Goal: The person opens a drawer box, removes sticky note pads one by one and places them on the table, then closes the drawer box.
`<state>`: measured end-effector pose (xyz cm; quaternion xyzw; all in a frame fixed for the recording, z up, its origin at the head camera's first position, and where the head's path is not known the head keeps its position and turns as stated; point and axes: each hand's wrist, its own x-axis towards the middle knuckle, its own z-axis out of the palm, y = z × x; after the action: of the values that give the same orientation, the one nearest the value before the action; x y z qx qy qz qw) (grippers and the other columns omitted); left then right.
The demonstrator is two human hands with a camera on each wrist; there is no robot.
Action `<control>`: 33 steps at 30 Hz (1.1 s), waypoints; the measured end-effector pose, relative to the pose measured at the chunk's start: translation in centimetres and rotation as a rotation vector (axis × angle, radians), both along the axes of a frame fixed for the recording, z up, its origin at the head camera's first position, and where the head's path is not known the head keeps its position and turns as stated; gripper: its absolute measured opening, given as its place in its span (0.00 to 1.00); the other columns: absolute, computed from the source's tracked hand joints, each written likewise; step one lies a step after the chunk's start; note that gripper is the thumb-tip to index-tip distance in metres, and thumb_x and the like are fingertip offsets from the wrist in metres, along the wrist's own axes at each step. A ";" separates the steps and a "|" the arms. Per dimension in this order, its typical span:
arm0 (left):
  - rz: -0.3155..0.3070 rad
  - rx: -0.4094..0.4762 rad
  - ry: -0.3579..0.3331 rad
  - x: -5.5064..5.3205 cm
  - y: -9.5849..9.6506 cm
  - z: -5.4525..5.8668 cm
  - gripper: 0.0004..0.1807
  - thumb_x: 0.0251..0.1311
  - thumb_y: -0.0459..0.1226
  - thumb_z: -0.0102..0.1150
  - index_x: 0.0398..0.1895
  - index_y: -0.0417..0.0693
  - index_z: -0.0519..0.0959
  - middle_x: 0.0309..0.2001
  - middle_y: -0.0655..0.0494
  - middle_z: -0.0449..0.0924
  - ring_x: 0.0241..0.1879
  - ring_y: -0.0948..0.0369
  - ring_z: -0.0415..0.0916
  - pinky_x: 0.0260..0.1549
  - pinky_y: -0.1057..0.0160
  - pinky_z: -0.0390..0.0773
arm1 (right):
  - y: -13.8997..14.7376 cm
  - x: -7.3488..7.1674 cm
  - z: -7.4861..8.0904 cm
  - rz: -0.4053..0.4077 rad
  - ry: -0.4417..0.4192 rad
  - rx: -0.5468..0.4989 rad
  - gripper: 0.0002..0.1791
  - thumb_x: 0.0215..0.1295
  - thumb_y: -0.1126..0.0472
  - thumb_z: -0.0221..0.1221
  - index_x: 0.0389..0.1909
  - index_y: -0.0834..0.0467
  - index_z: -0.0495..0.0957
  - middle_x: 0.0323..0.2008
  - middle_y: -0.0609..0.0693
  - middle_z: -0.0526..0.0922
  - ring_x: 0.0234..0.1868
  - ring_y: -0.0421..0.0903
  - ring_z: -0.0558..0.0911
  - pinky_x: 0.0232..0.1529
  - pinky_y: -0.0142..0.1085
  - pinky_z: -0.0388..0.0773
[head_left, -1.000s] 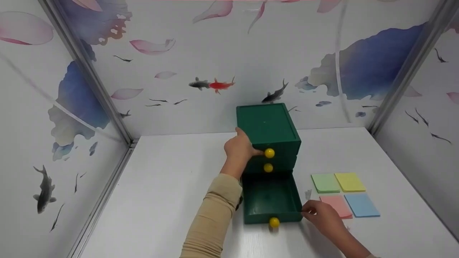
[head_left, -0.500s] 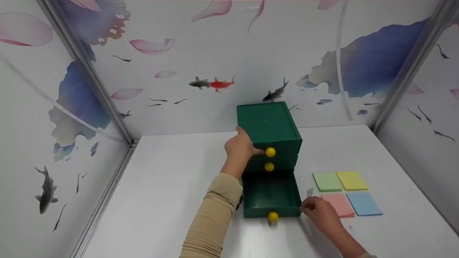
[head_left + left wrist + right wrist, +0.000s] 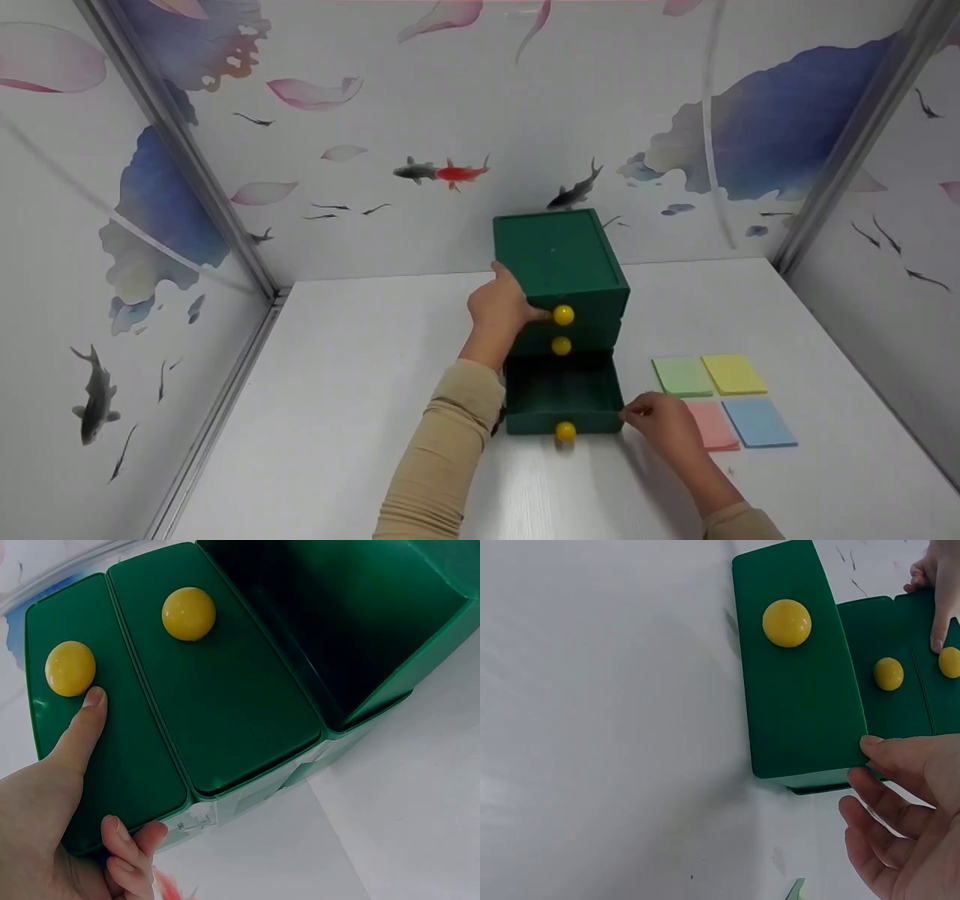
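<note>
A green drawer cabinet (image 3: 559, 251) with yellow knobs stands against the back wall. Its upper two drawers are closed, while the bottom drawer (image 3: 525, 424) sticks out partway with nothing seen inside. My left hand (image 3: 497, 309) grips the cabinet's upper left side; in the left wrist view its thumb (image 3: 82, 731) presses the front beside the top knob (image 3: 70, 669) and the other fingers bend around the side. At the bottom drawer's right front corner, my right hand (image 3: 666, 426) pinches the edge between thumb (image 3: 889, 752) and index finger, the remaining fingers loosely bent.
Right of the cabinet, green (image 3: 682, 376), yellow (image 3: 734, 373), pink (image 3: 718, 426) and blue (image 3: 759, 422) sticky note pads lie on the white table (image 3: 337, 420). The right hand partly covers the pink one. Printed panels enclose the table at the back and sides.
The bottom drawer has slid inward toward the cabinet, and my right hand has travelled with its corner. My left hand keeps its grip on the cabinet.
</note>
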<state>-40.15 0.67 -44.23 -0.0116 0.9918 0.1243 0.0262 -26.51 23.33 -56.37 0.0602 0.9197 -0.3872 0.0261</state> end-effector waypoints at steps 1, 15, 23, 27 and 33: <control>-0.001 0.002 -0.002 0.0 0.0 0.0 0.71 0.39 0.68 0.69 0.77 0.39 0.45 0.22 0.55 0.75 0.22 0.60 0.73 0.24 0.64 0.75 | 0.0 -0.1 0.0 -0.001 0.000 0.001 0.03 0.61 0.67 0.64 0.32 0.59 0.86 0.31 0.49 0.83 0.31 0.46 0.76 0.35 0.41 0.78; 0.025 0.057 -0.017 0.1 0.1 0.3 0.71 0.39 0.66 0.71 0.77 0.39 0.43 0.35 0.50 0.81 0.29 0.58 0.75 0.35 0.60 0.78 | 0.2 -0.8 0.2 -0.014 0.009 -0.017 0.04 0.63 0.65 0.63 0.34 0.59 0.86 0.33 0.50 0.84 0.32 0.48 0.76 0.36 0.41 0.77; 0.008 -0.003 -0.005 0.1 0.2 0.4 0.72 0.37 0.70 0.68 0.77 0.39 0.43 0.21 0.54 0.77 0.20 0.61 0.71 0.23 0.63 0.75 | 0.2 -0.9 0.4 -0.019 0.095 -0.017 0.04 0.62 0.68 0.63 0.32 0.60 0.86 0.32 0.51 0.84 0.33 0.48 0.77 0.37 0.43 0.78; 0.008 0.002 -0.001 0.1 0.1 0.4 0.72 0.37 0.69 0.69 0.77 0.39 0.43 0.19 0.55 0.75 0.19 0.61 0.70 0.22 0.63 0.73 | 0.1 -1.2 0.5 -0.020 0.109 -0.009 0.03 0.62 0.68 0.63 0.32 0.60 0.85 0.32 0.51 0.83 0.33 0.48 0.76 0.36 0.42 0.77; 0.012 0.021 -0.004 0.1 0.1 0.3 0.72 0.37 0.68 0.70 0.77 0.40 0.43 0.21 0.55 0.75 0.21 0.61 0.72 0.24 0.62 0.75 | -0.1 -1.9 0.3 -0.012 0.098 -0.008 0.04 0.64 0.68 0.61 0.34 0.60 0.85 0.33 0.51 0.82 0.33 0.48 0.76 0.37 0.41 0.77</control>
<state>-40.04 0.79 -43.93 -0.0173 0.9903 0.1351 0.0278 -28.43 23.18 -56.10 0.0466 0.9179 -0.3934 -0.0210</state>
